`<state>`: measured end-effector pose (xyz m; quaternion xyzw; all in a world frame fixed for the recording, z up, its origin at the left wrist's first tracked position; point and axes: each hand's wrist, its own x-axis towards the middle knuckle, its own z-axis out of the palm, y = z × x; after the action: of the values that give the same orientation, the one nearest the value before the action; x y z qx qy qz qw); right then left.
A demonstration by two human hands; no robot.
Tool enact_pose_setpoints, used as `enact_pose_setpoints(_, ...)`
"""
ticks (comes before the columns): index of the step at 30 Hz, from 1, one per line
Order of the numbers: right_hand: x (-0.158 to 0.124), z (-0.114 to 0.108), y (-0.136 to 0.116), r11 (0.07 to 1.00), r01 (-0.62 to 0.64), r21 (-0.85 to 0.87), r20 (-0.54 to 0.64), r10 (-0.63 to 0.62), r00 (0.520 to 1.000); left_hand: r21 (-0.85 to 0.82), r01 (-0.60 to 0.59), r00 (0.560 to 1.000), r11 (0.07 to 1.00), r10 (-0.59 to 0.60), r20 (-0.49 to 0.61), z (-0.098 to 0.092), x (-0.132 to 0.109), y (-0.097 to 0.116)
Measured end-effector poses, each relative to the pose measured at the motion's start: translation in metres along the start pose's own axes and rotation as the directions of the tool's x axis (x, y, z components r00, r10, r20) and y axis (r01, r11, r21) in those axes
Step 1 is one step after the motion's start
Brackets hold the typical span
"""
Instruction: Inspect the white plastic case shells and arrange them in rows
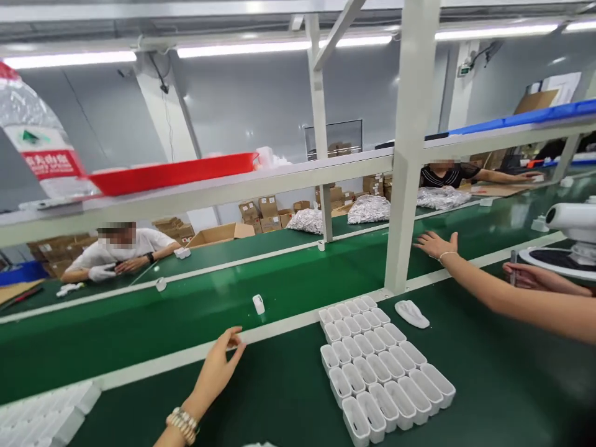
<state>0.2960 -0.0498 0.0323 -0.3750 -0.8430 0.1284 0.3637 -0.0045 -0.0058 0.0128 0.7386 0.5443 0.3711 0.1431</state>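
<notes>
The conveyor belt (pixel 139 335) is green, the plastic trays (pixel 382 372) white, the shelf bin (pixel 170 174) red.

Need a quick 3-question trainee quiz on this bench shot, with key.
1. What is worn on the wrist of the left hand?
2. True or false: the white compartment tray lies on the green conveyor belt.
3. What colour is the shallow tray on the overhead shelf? A red, B green, C white.

Key: 1 a beaded bracelet; 2 true; 3 A.
</notes>
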Motion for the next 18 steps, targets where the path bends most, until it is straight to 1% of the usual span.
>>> enact_pose_setpoints(2,-0.011,0.032,-0.021,1.000,0.020,0.024,0.081,-0.022,0.997,0.056,-0.039,0.999,0.998,0.037,0.039,-0.004,-0.037,0.004)
enact_pose_setpoints(4,-0.022,0.070,-0.045,0.996,0.050,0.075,0.166,-0.062,0.984,0.118,-0.072,0.995,0.990,0.063,0.077,-0.006,-0.065,0.010)
enact_pose_setpoints(6,-0.033,0.103,-0.067,0.984,0.062,0.168,0.239,-0.101,0.966,0.183,-0.093,0.990,0.979,0.072,0.118,-0.005,-0.079,0.016)
enact_pose_setpoints(8,-0.042,0.122,-0.081,0.958,0.003,0.287,0.300,-0.092,0.950,0.253,-0.105,0.984,0.962,0.065,0.163,-0.003,-0.082,0.018)
enact_pose_setpoints(9,-0.044,0.127,-0.084,0.938,-0.057,0.341,0.333,-0.063,0.941,0.286,-0.111,0.981,0.952,0.059,0.186,-0.002,-0.080,0.017)
enact_pose_setpoints(11,-0.044,0.128,-0.083,0.901,-0.174,0.396,0.404,-0.001,0.915,0.352,-0.130,0.971,0.927,0.048,0.232,-0.001,-0.077,0.013)
enact_pose_setpoints(12,-0.043,0.127,-0.080,0.889,-0.220,0.402,0.443,0.021,0.896,0.383,-0.141,0.967,0.913,0.044,0.251,-0.001,-0.076,0.011)
enact_pose_setpoints(14,-0.043,0.125,-0.075,0.877,-0.273,0.395,0.486,0.053,0.872,0.433,-0.169,0.958,0.885,0.044,0.284,0.000,-0.076,0.008)
enact_pose_setpoints(16,-0.046,0.124,-0.072,0.867,-0.326,0.376,0.498,0.108,0.861,0.468,-0.199,0.950,0.861,0.053,0.307,0.002,-0.078,0.008)
enact_pose_setpoints(18,-0.052,0.123,-0.070,0.840,-0.407,0.357,0.517,0.185,0.836,0.488,-0.227,0.944,0.843,0.068,0.322,0.004,-0.080,0.010)
